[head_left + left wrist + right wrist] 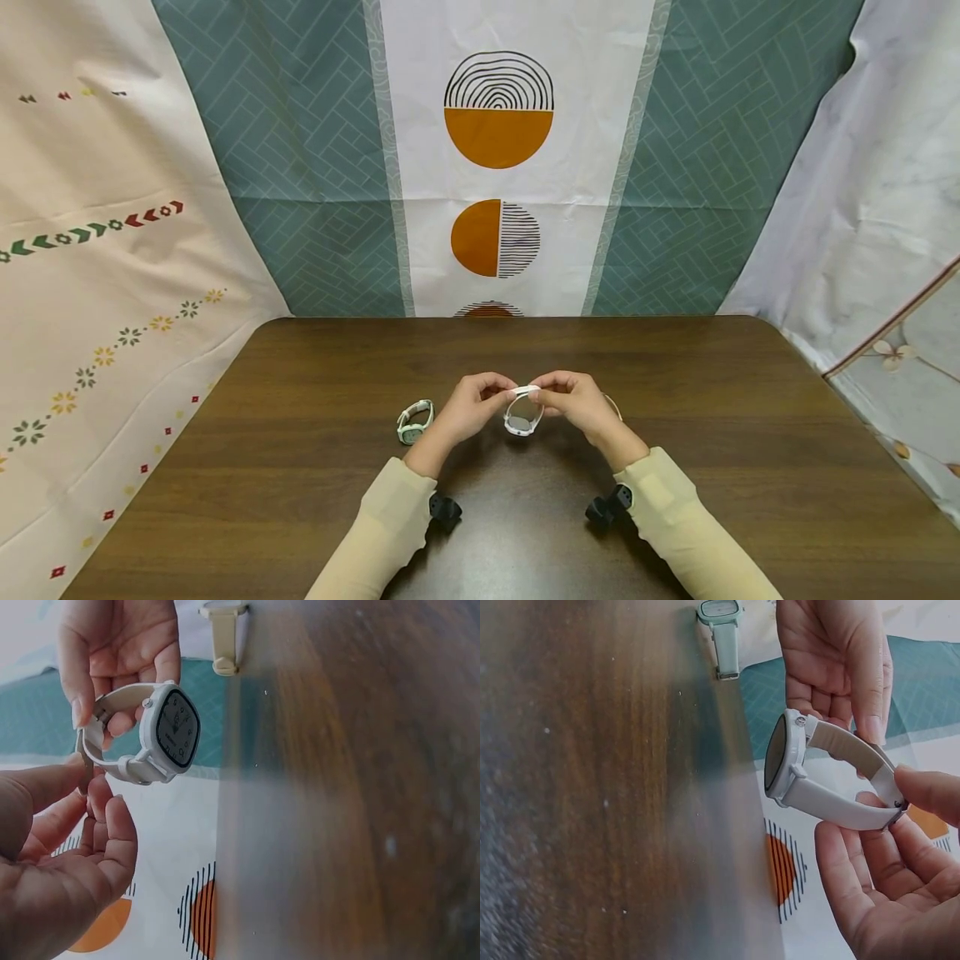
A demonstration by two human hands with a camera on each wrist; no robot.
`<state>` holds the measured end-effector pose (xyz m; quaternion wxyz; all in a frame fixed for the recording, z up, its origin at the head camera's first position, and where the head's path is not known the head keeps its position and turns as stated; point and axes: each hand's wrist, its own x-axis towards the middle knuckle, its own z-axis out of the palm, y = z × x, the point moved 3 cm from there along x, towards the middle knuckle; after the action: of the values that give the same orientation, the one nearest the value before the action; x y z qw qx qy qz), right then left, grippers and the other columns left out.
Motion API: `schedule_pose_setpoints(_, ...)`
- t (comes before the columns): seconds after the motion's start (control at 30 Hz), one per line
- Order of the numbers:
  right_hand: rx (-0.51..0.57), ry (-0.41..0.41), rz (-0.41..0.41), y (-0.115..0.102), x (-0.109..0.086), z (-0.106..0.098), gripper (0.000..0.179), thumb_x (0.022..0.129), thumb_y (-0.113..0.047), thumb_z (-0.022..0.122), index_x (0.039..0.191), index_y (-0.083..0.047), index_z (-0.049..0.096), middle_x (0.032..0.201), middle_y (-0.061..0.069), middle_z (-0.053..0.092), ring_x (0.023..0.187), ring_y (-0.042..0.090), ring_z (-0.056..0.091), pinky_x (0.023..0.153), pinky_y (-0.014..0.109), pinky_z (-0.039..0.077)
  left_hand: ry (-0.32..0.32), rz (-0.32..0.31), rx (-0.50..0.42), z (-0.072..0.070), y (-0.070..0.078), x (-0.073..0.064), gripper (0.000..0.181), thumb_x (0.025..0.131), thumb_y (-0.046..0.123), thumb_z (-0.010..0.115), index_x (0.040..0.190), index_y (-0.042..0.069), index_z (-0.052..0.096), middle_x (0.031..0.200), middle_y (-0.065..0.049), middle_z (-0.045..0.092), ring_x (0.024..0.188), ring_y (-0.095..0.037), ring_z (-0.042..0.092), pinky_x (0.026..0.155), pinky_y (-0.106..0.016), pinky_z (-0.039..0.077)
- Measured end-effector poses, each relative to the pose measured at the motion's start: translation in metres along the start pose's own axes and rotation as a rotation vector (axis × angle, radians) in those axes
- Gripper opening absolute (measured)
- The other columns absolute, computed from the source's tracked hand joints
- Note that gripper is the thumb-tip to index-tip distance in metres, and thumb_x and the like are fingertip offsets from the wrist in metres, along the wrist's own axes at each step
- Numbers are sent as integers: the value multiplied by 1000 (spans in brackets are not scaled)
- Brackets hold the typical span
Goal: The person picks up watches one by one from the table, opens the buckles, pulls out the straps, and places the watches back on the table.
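Note:
A white wristwatch point(519, 426) with a squarish dark dial hangs between both hands, its strap closed into a loop and its face lowest in the head view. My left hand point(468, 407) pinches the strap end between thumb and fingers. On the other side of the buckle, my right hand point(576, 405) grips the strap with its thumb and fingertips. Seen from the left wrist, the watch face point(178, 729) shows numerals and hands. The beige lining of the strap point(840, 742) shows in the right wrist view.
A mint-green watch point(411, 434) lies on the brown wooden table point(225, 483), left of my left hand. Behind my right hand is a yellow-beige watch point(224, 637), mostly hidden in the head view. A patterned curtain point(322, 167) hangs along the table's far edge.

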<state>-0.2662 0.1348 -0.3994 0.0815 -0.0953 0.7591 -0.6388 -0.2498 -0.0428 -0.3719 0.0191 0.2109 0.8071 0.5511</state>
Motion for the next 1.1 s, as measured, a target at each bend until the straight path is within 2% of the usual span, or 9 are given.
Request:
schedule_pose_setpoints(0.03,-4,-4,-5,0,0,0,25,87,-5,65,104,14,62,81,-1,66,73,11,62,71,27,56,0,0,0,0,1,-1,14,90,-2,59,97,-13,64,90,-27,65,71,-16,51,63,-19,41)
schedule_pose_setpoints(0.2,-24,-34,-16,-3,0,3,25,87,-6,65,104,13,62,82,6,66,75,13,62,71,29,57,19,5,9,3,-25,7,14,90,2,61,97,-9,67,89,-22,67,68,-10,49,61,-19,41)
schedule_pose_setpoints(0.27,-25,-45,-13,-3,1,3,25,87,-6,65,104,13,62,82,7,66,76,14,63,70,29,57,16,15,22,3,-27,7,14,90,4,62,97,-6,68,89,-20,68,68,-8,49,60,-20,42)
schedule_pose_setpoints(0.43,-14,-65,-6,-3,2,5,25,88,-5,65,104,14,62,80,2,66,79,17,64,69,27,57,-4,45,34,2,-27,6,15,91,8,63,97,-4,70,89,-17,69,69,-9,52,61,-21,44)
schedule_pose_setpoints(0.7,-32,-105,-1,1,2,9,24,87,-5,65,102,14,62,76,-1,65,74,11,62,70,29,57,-44,2,57,5,-24,4,15,91,9,63,96,-3,70,85,-17,66,63,-8,46,56,-19,41)
schedule_pose_setpoints(0.8,-30,-122,1,-1,2,6,26,87,-5,66,103,15,62,78,-1,66,76,13,64,71,30,57,-48,6,56,7,-23,5,15,91,9,63,96,-3,70,85,-19,66,62,-8,45,55,-19,40)
schedule_pose_setpoints(0.97,1,-138,9,-4,2,-3,29,87,-7,66,105,14,62,83,2,67,83,22,66,74,32,57,-55,5,32,8,-21,8,16,92,10,62,98,-2,69,90,-23,67,64,-8,48,57,-19,42)
schedule_pose_setpoints(1.1,68,-166,20,-3,3,-6,27,90,-8,64,106,13,60,87,5,69,85,22,68,76,34,57,-54,2,41,8,-21,10,17,92,11,62,98,-3,69,91,-22,68,64,-7,50,57,-20,44)
